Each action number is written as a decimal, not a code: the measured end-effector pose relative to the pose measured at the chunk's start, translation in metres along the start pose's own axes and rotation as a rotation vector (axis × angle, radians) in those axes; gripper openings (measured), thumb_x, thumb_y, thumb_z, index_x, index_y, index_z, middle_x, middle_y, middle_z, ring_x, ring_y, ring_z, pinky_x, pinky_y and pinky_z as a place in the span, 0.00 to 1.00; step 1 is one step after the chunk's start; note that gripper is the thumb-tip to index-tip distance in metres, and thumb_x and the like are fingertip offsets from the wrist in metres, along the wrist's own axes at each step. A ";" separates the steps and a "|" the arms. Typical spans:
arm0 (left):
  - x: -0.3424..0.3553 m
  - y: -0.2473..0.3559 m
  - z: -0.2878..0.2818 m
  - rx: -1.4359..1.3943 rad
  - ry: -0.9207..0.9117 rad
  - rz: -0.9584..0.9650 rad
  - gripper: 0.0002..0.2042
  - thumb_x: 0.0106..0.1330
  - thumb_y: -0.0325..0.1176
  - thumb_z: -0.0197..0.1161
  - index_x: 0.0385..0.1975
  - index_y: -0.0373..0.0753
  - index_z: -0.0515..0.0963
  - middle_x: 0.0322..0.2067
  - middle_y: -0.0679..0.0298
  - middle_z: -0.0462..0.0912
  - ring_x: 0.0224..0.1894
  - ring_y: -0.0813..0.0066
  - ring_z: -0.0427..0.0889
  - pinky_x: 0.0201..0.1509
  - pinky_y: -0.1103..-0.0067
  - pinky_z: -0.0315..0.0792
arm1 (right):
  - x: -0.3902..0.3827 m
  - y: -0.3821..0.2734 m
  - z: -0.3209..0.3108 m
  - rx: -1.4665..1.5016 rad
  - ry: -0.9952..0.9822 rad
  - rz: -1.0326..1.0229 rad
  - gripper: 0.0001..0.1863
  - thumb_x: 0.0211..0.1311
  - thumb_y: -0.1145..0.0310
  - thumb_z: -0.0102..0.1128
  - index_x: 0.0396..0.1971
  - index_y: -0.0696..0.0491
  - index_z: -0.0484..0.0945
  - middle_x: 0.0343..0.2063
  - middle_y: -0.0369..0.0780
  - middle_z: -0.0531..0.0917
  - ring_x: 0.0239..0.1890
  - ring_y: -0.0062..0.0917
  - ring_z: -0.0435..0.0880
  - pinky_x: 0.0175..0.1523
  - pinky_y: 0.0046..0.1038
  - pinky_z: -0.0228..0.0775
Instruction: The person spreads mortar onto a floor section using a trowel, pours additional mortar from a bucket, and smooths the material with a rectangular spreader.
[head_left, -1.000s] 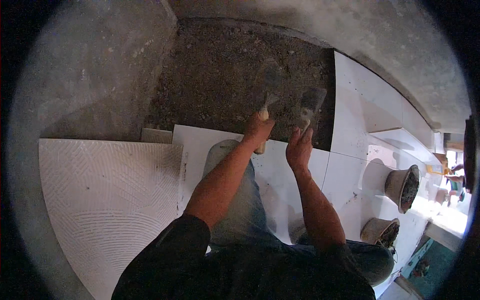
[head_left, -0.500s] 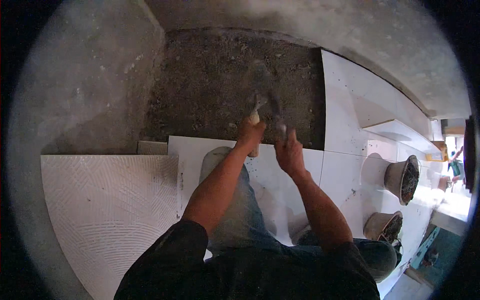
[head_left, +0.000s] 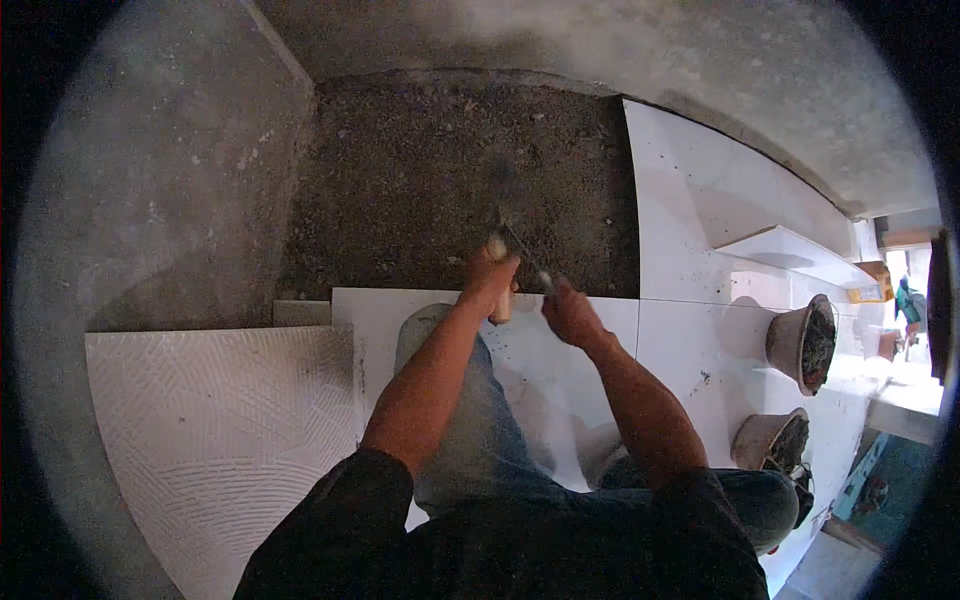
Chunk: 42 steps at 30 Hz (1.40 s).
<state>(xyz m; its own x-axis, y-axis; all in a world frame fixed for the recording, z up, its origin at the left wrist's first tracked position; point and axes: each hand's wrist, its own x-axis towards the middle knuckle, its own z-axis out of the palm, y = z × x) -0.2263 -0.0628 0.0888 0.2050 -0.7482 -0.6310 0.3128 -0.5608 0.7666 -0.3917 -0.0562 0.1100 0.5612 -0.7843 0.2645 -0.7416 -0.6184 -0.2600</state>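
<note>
Over the bare mortar bed (head_left: 400, 190), my left hand (head_left: 488, 278) is closed round the wooden handle of a trowel (head_left: 503, 307). Its far end is dark and smeared by motion. To its right, my right hand (head_left: 573, 313) grips a thin metal tool (head_left: 545, 281) with a pale part by the fingers. This tool slants up and left toward the trowel's shank; its kind is unclear, and I cannot tell whether the two touch. Both hands are above the far edge of a white floor tile (head_left: 570, 360), where my knee rests.
A ridged pale tile or slab (head_left: 220, 430) lies at the left. More white tiles (head_left: 690, 210) cover the right side, with a loose tile piece (head_left: 790, 255) on them. Two buckets (head_left: 788, 345) (head_left: 757, 440) of dark mix stand at the right. Concrete walls (head_left: 190, 150) border the bed.
The right hand's tool has swung from pointing nearly straight ahead to slanting left toward the trowel. My view has shifted slightly; both hands keep their grips.
</note>
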 end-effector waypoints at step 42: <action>0.016 -0.010 -0.007 0.269 -0.002 -0.002 0.20 0.54 0.35 0.57 0.47 0.36 0.66 0.29 0.56 0.76 0.23 0.69 0.76 0.28 0.69 0.73 | 0.024 0.034 0.003 0.134 -0.207 0.104 0.11 0.60 0.70 0.43 0.41 0.55 0.70 0.31 0.52 0.76 0.32 0.45 0.78 0.37 0.40 0.71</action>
<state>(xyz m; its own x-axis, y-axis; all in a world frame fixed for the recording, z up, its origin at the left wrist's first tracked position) -0.2203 -0.0664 0.0701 0.2030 -0.7475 -0.6325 0.0550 -0.6362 0.7695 -0.4019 -0.0961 0.1048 0.5580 -0.8290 0.0378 -0.7517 -0.5243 -0.4000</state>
